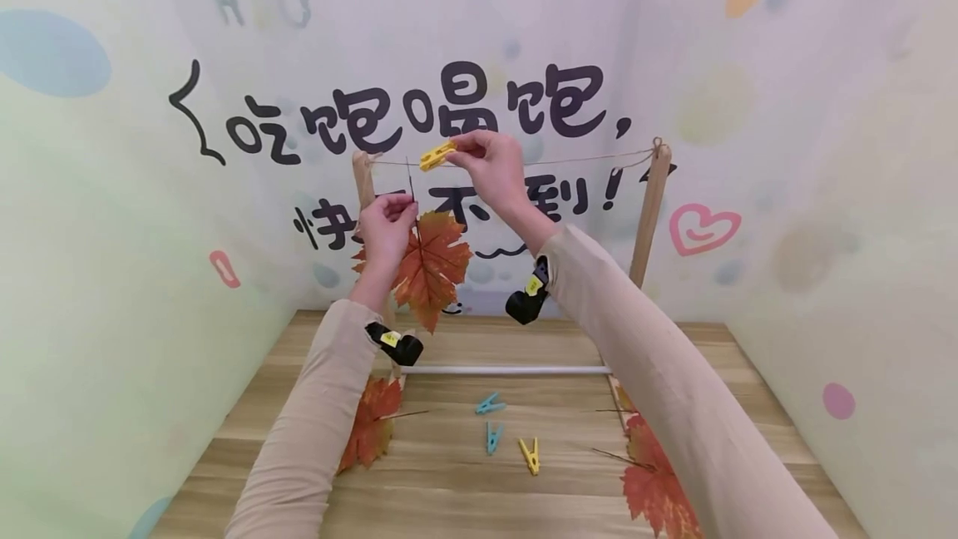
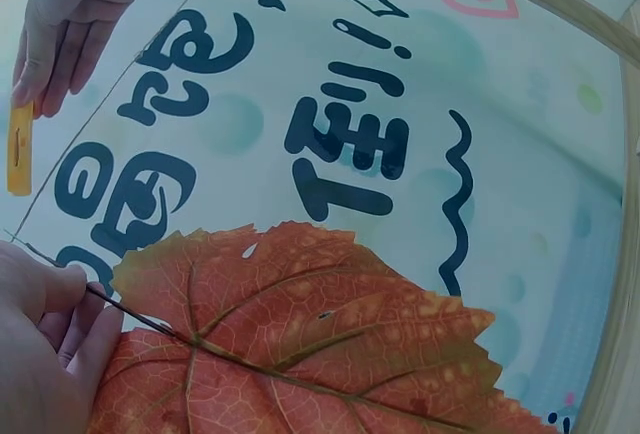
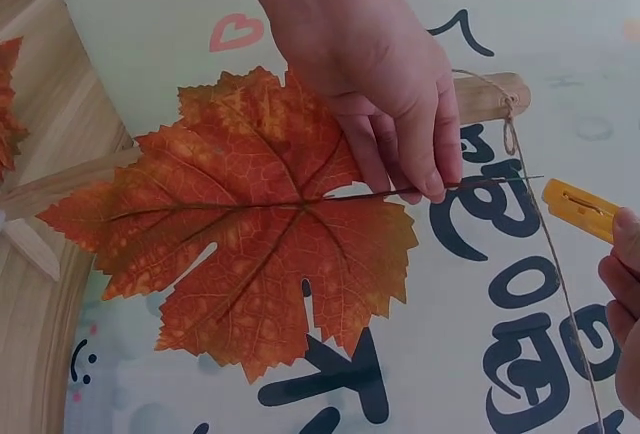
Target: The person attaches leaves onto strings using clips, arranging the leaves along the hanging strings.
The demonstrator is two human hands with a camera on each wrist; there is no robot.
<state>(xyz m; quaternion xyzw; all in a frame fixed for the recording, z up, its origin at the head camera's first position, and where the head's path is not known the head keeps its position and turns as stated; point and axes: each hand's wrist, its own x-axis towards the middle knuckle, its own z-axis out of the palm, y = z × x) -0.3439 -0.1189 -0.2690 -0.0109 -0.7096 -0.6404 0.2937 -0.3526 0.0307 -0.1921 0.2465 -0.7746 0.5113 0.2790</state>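
My left hand (image 1: 387, 231) pinches the dark stem of an orange-red maple leaf (image 1: 432, 269), which hangs below the fingers. The tip of the stem (image 3: 500, 182) crosses the twine (image 3: 560, 284) near the left post. Between thumb and fingers my right hand (image 1: 490, 169) holds a yellow clothespin (image 1: 437, 156) just right of the stem tip, at the height of the twine. In the right wrist view the clothespin (image 3: 580, 208) is close to the stem tip but apart from it. The left wrist view shows the leaf (image 2: 300, 344) large, its lower part cut off by the frame.
The twine runs between two wooden posts (image 1: 651, 215), joined low down by a white rod (image 1: 509, 370). On the wooden table (image 1: 449, 497) lie two blue clothespins (image 1: 494, 437) and a yellow clothespin (image 1: 530, 456). More maple leaves lie left (image 1: 372, 422) and right (image 1: 659, 481), partly behind the sleeves.
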